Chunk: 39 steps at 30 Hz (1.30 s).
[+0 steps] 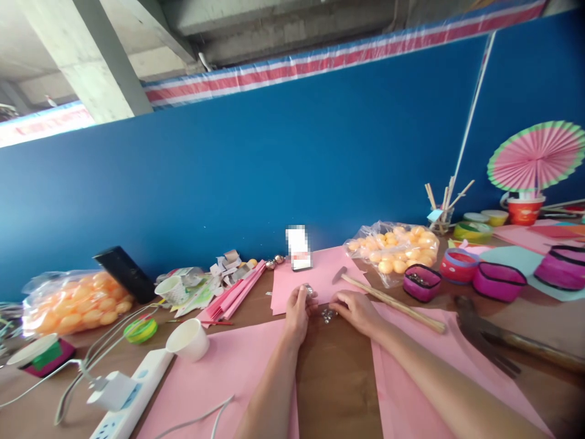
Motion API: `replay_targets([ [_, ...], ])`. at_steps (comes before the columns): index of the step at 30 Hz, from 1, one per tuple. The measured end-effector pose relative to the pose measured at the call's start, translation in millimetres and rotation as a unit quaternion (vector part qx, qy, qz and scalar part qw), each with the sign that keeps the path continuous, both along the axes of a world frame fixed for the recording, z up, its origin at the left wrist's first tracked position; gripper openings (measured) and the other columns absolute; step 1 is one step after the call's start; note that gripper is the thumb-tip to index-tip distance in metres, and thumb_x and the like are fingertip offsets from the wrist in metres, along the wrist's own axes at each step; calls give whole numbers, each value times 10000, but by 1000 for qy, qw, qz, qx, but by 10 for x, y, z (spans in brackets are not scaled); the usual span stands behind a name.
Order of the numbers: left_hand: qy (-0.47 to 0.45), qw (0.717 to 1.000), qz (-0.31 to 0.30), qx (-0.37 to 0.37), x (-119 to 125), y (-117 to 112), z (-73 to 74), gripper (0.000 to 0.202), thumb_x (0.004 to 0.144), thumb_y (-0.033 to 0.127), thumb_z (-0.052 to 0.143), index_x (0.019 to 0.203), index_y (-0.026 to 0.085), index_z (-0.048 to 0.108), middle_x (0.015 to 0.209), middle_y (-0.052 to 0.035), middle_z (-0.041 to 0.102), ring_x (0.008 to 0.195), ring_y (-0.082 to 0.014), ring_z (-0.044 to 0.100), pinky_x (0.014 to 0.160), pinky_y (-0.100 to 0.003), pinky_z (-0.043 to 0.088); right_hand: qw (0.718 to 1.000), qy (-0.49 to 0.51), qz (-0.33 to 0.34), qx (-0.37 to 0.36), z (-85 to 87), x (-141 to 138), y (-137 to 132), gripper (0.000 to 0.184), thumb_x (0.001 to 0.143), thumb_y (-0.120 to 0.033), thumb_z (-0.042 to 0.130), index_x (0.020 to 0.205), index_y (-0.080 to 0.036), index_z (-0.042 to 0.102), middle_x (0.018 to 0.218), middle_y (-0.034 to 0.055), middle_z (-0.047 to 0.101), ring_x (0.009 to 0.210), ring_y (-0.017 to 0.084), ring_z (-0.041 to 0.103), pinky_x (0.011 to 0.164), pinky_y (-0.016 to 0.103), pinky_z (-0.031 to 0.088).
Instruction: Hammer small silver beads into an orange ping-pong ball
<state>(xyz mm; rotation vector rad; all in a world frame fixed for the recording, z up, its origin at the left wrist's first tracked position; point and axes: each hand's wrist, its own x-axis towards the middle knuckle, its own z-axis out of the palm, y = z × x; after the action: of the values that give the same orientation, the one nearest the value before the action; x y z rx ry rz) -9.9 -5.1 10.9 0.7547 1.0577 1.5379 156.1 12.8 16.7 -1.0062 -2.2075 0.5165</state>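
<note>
Near the middle of the table, my left hand [297, 316] is closed around a small shiny metal piece [309, 291], its exact kind too small to make out. My right hand [357, 311] reaches in from the right, thumb and fingers pinched together. At those fingertips, several small silvery metal pieces [328, 315] lie on the brown tabletop [337, 378]. Whatever the right fingers hold, if anything, is hidden. Just past my right hand rests a small hammer [397, 302] with a light wooden handle, its head on pink paper [322, 274].
A claw hammer [525, 347] lies at right, by purple pouches [498, 281]. Bags of orange balls [402, 244] flank the workspace. At left are a white cup [188, 340], a power strip [132, 396] and loose cables. A phone [299, 250] stands against the blue wall [256, 164].
</note>
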Motion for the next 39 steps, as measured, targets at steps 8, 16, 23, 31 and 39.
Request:
replay_targets([
  [8,10,1000,-3,4,7,4,-10,419,686,485,553,906,128,543,759,-58,589,604,-100,560,572,-228,444,1000,5,11,-7,-12,1,12,176,804,-331,489,779,-209,615,800,7,641,751,141,575,688,243,410],
  [16,17,1000,-1,9,0,9,-30,423,696,488,542,929,135,546,790,-67,597,616,-100,560,597,-242,449,1000,-3,15,26,-73,-12,39,168,815,-244,439,865,-217,598,850,17,634,806,154,566,729,268,413],
  [23,15,1000,-3,8,1,9,-19,431,698,474,544,970,139,543,789,-65,593,619,-103,558,599,-247,447,999,-7,5,36,-63,0,42,161,818,-238,424,830,-213,582,820,15,623,797,151,557,715,265,408],
  [31,30,999,-21,23,3,-3,-27,441,680,448,571,1010,157,546,795,-53,586,622,-103,551,589,-243,442,1000,-2,4,29,-70,-15,38,167,816,-240,416,830,-209,580,822,23,624,798,155,559,719,271,411],
  [39,45,999,-13,19,20,-28,9,451,663,455,581,1002,159,561,790,-51,590,608,-98,543,585,-241,445,1000,-7,1,25,-59,-10,35,161,806,-223,420,823,-209,579,822,22,624,797,156,555,716,270,410],
])
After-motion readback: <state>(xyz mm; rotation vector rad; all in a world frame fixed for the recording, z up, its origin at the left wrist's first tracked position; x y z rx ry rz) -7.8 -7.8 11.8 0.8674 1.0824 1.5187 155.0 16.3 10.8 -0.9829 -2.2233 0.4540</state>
